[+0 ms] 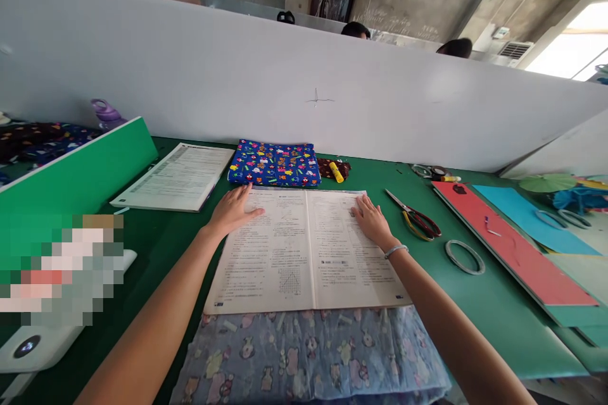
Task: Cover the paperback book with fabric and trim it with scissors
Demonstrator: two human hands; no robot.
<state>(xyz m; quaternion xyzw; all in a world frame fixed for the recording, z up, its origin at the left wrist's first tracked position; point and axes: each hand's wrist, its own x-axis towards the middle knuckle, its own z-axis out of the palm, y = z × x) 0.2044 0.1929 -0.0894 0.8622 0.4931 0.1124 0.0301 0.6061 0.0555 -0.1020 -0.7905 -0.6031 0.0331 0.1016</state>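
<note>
Green bench (503, 310), white partition (199, 69) along its far edge. Open workbook (294, 247) lies flat toward the bench's near edge, on a pale-blue cartoon-print cloth (304, 354); its far side sits just short of a folded bright-blue print fabric (274, 163). Left hand (234, 209) open, palm down at the workbook's far left corner, thumb over the page. Right hand (373, 221) also open, laid on the right page near the far right corner. I see neither one gripping.

My read on handling: light, floppy paper, could crease or tear if one leaf gets pinched. Cloth looks soft, may slide or bunch. I'd hold both outer edges midway, thumbs on top, all leaves together. Scissors (420, 221) lie apart, right of the workbook.
</note>
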